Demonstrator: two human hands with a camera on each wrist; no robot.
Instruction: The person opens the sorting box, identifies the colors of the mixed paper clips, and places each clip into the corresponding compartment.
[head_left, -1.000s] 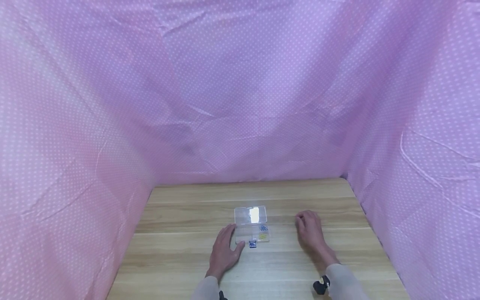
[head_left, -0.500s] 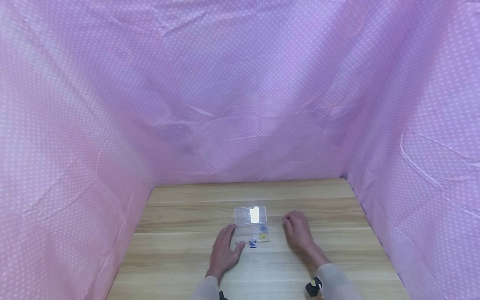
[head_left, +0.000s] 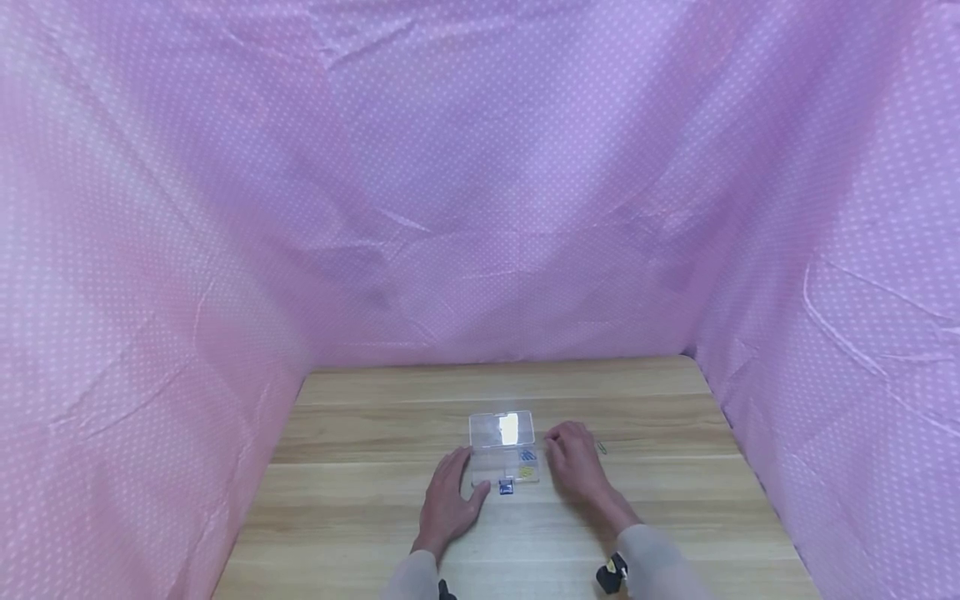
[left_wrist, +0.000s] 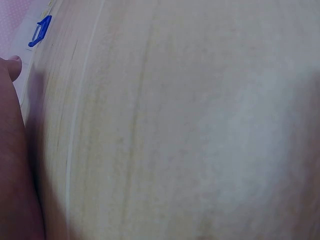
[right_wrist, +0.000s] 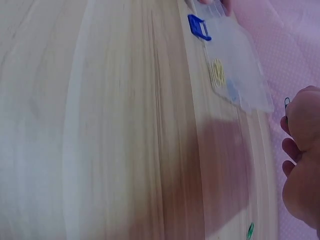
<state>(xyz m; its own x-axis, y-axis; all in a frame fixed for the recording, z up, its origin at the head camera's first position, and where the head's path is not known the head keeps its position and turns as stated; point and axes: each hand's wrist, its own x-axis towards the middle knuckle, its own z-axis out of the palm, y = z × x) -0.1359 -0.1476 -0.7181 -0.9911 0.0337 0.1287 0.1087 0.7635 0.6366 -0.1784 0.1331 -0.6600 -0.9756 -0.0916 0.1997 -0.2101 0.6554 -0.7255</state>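
A clear plastic compartment box (head_left: 487, 462) stands on the table with its lid (head_left: 486, 431) tipped back. Blue paperclips (head_left: 527, 456) and yellow paperclips (head_left: 526, 472) fill two compartments at its right end. A blue latch (head_left: 506, 487) sticks out at the front. My left hand (head_left: 447, 508) holds the box's left end, thumb at the front edge and fingers toward the hinge. Just right of the box is my right hand (head_left: 577, 460); its thumb and finger pinch a small paperclip (right_wrist: 287, 102), mostly hidden, colour hard to tell.
One green paperclip (head_left: 602, 447) lies on the wooden table (head_left: 360, 500), to the right of my right hand. Pink dotted cloth (head_left: 480, 208) hangs round the back and sides of the table.
My right hand has moved left across the table, close to the box. A green paperclip now shows behind it. My left hand and the box have stayed in place.
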